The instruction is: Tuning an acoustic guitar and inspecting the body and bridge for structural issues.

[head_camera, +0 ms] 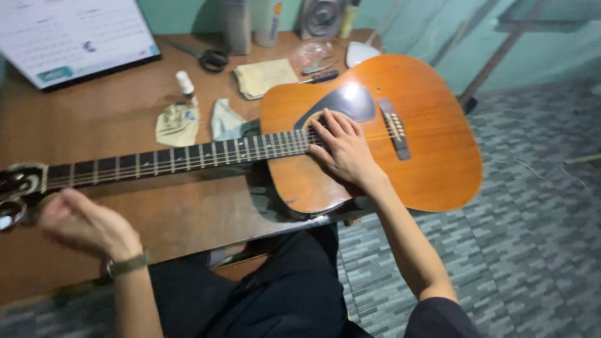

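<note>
An orange-brown acoustic guitar (432, 138) lies flat on a wooden table (119, 112), its neck (175, 159) pointing left and its headstock (15, 191) at the left edge. My right hand (343, 150) rests palm down over the sound hole and strings, fingers spread. My left hand (84, 222) is blurred, hovering just below the headstock; whether it holds anything is unclear. A watch is on that wrist.
Behind the guitar neck lie two crumpled cloths (178, 124), a small white bottle (186, 84), a folded yellow cloth (265, 77), scissors (210, 57), pliers (318, 66) and a paper sheet (72, 34). Bottles stand at the back. Tiled floor (532, 238) lies to the right.
</note>
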